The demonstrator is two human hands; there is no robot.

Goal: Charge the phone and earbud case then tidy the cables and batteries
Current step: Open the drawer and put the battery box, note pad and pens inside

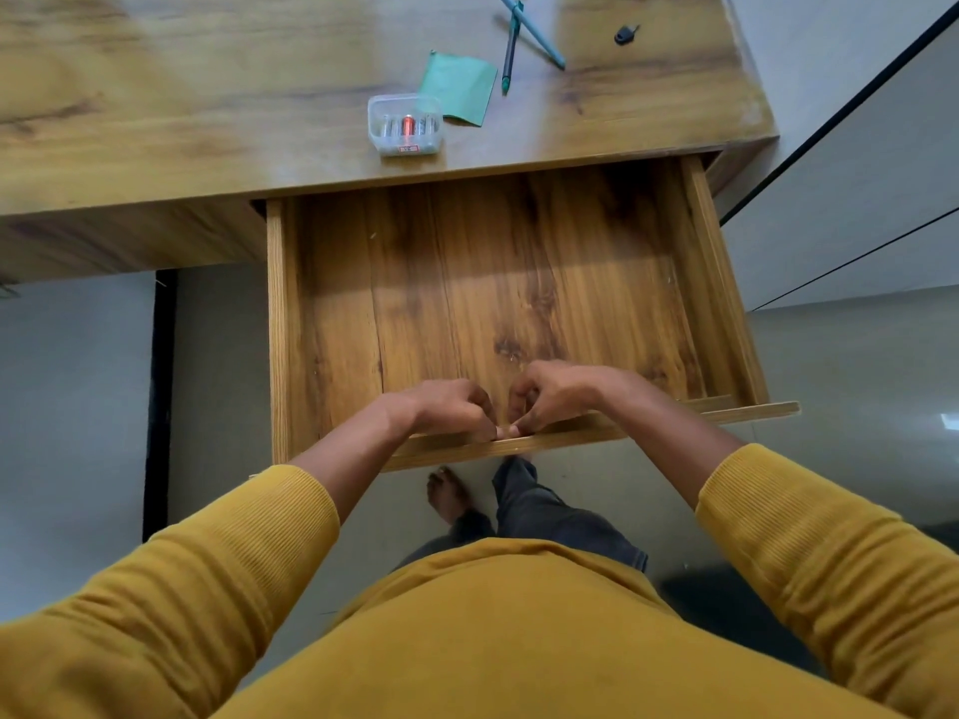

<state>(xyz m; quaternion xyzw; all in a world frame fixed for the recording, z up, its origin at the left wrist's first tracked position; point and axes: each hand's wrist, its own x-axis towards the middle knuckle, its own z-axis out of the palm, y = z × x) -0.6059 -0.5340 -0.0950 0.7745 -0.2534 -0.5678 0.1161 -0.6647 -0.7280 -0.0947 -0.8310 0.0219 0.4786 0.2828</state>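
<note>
Person: stands at a pulled-out drawer [519, 282], mustard sleeves [249, 537] pushed up, one bare foot [446, 493] on the floor below.
Left hand [456, 409]: fingers curled over the drawer's front edge, gripping it beside the other hand.
Right hand [550, 394]: fingers likewise bent down onto the front edge, thumb tips of both hands nearly touching.
Drawer: open to nearly its full depth; its wooden floor shows no cables, phone or earbud case.
Plastic box [405, 124]: clear tub holding the batteries [407, 126], lying side by side, set on the counter [181, 96] just behind the drawer opening; whether it has a lid on cannot be told.
Farther back: a green paper [462, 90] touching the box's far corner, two crossed pens [519, 38], a small dark object [626, 33] near the counter's right edge.
Phone, earbud case, cables: not in view.
Risk: with both hands bunched at the centre, a hard shove could slam the drawer and pinch the fingers hooked over its edge; a further pull might bring it off its runners. The jolt could also rattle the box nearby.
</note>
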